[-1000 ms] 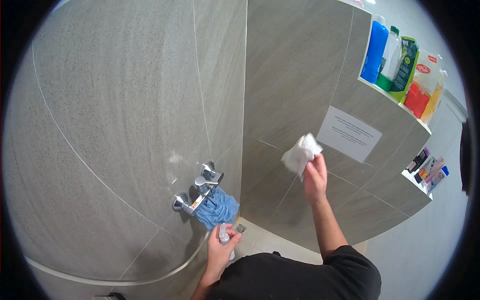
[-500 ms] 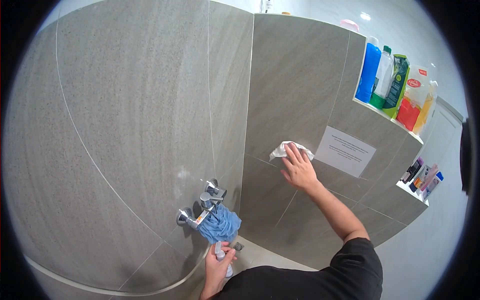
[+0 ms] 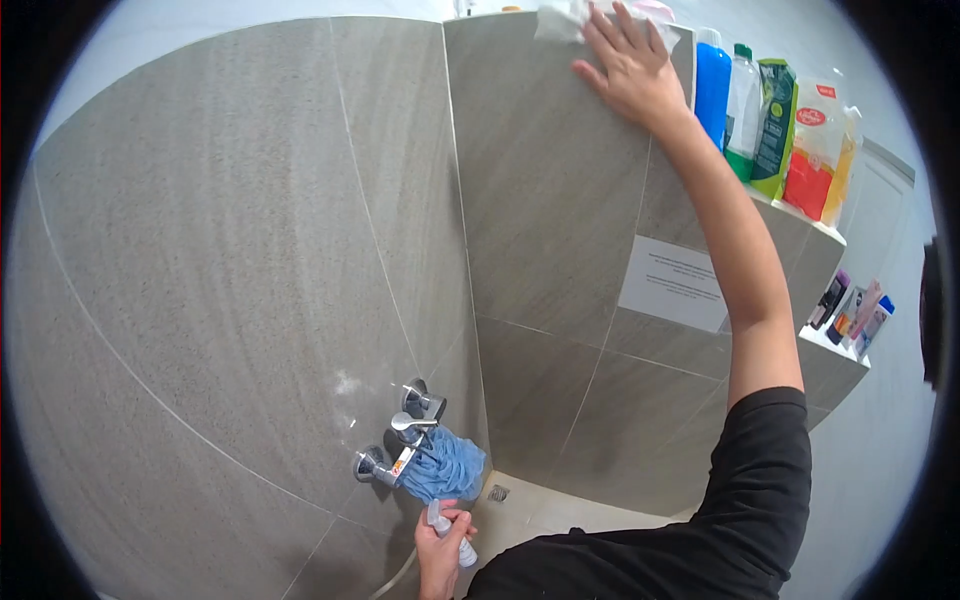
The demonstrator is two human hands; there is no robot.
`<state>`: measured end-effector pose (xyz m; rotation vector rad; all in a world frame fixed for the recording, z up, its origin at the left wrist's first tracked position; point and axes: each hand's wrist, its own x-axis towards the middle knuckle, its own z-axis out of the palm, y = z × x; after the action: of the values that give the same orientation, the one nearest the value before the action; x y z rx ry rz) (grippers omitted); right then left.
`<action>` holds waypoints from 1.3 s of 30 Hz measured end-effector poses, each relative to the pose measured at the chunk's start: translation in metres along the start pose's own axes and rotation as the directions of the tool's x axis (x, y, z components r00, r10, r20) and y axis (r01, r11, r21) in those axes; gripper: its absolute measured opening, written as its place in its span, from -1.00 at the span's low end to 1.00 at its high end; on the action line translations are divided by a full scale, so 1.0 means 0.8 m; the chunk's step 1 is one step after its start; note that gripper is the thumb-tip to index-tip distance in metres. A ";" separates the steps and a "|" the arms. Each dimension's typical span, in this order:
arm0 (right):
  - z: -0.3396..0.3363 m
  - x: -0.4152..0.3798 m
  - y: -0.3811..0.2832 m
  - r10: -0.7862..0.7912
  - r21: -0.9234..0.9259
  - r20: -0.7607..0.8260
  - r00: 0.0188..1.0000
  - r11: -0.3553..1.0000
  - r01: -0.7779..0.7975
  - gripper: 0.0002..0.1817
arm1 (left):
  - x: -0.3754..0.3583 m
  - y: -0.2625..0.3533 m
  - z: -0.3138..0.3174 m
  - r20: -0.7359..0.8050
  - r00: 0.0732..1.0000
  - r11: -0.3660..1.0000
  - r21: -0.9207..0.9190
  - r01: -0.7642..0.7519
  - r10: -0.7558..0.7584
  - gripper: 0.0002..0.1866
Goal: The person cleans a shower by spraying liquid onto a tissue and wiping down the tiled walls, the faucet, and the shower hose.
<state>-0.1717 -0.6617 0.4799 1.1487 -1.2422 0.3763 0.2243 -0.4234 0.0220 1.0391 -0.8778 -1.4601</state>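
Observation:
High on the grey tiled wall, my right hand (image 3: 632,75) presses a white cloth (image 3: 562,22) against the top edge, its fingers spread over it. The cloth hangs out to both sides of the fingers. Low in the view, my left hand (image 3: 440,550) is closed around a small white spray bottle (image 3: 466,549), whose nozzle top points up. Just above that hand, a blue mesh bath sponge (image 3: 445,468) hangs from the chrome shower mixer (image 3: 405,425). Below my right hand, a printed paper notice (image 3: 672,283) is stuck to the wall, partly covered by my forearm.
A blue bottle (image 3: 711,90), a clear bottle with green (image 3: 743,105), a green pack (image 3: 775,130) and a red-and-white refill pouch (image 3: 812,165) stand on a stepped ledge beside my right arm. Tubes (image 3: 868,318) sit lower right. A floor drain (image 3: 499,493) lies below.
My right hand has moved up the wall with the cloth, from beside the notice to the top edge. My left hand still holds the spray bottle near the mixer. The view has shifted.

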 end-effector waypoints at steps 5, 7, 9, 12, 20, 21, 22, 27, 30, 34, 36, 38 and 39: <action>0.011 -0.100 -0.066 -0.170 0.117 0.034 0.985 0.979 0.165 -0.29 | 0.003 -0.009 0.000 0.017 1.000 0.996 -0.093 -0.009 0.011 -0.66; -0.007 -0.188 -0.112 -0.318 0.290 0.374 0.871 0.932 0.216 -0.20 | 0.002 -0.010 -0.002 0.010 1.000 0.997 -0.078 -0.009 0.010 -0.64; 0.000 -0.293 -0.146 -0.528 0.431 0.351 0.773 0.824 0.367 -0.19 | 0.001 -0.006 -0.003 -0.004 1.000 0.998 -0.068 -0.001 0.001 -0.64; -0.009 -0.382 -0.152 -0.643 0.596 0.426 0.637 0.729 0.337 -0.24 | 0.005 -0.015 -0.014 -0.025 1.000 0.999 -0.045 0.007 -0.008 -0.64; -0.017 -0.193 -0.049 -0.295 0.376 0.200 0.934 0.904 0.205 -0.32 | 0.020 -0.011 -0.008 0.034 0.999 1.000 0.022 0.001 -0.002 -0.63; -0.009 -0.165 -0.028 -0.198 0.254 0.098 0.975 0.953 0.168 -0.31 | 0.019 -0.009 -0.003 0.053 0.998 1.000 0.009 0.015 -0.016 -0.64; -0.017 -0.138 -0.011 -0.137 0.130 0.089 0.987 0.984 0.125 -0.32 | 0.019 -0.007 0.002 0.071 0.997 1.000 -0.004 0.031 -0.031 -0.64; -0.023 -0.172 -0.020 -0.141 0.192 0.238 0.961 0.977 0.095 -0.21 | 0.011 -0.008 0.018 0.111 0.993 0.998 -0.042 0.042 -0.037 -0.64; -0.034 -0.300 -0.063 -0.340 0.357 0.402 0.850 0.913 0.197 -0.17 | 0.012 -0.015 0.016 0.106 0.993 0.997 -0.052 0.057 -0.051 -0.63; -0.046 -0.368 -0.027 -0.386 0.453 0.528 0.757 0.881 0.134 -0.23 | 0.018 -0.029 -0.008 0.086 0.995 0.996 0.088 0.033 -0.041 -0.64; -0.052 -0.351 0.009 -0.232 0.364 0.431 0.872 0.929 0.068 -0.32 | 0.023 -0.021 -0.012 0.079 0.995 0.994 0.094 0.047 -0.054 -0.64; -0.056 -0.309 0.040 -0.097 0.282 0.467 0.879 0.958 -0.044 -0.33 | 0.028 -0.011 -0.008 0.089 0.993 0.991 0.114 0.072 -0.082 -0.63; -0.057 -0.291 0.049 0.012 0.138 0.380 0.925 0.988 -0.070 -0.30 | 0.030 -0.005 -0.003 0.063 0.996 0.995 0.083 0.054 -0.059 -0.63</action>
<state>-0.2584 -0.5280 0.3001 1.3688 -1.5989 0.2892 0.2247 -0.4469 0.0142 1.0895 -0.9677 -1.5237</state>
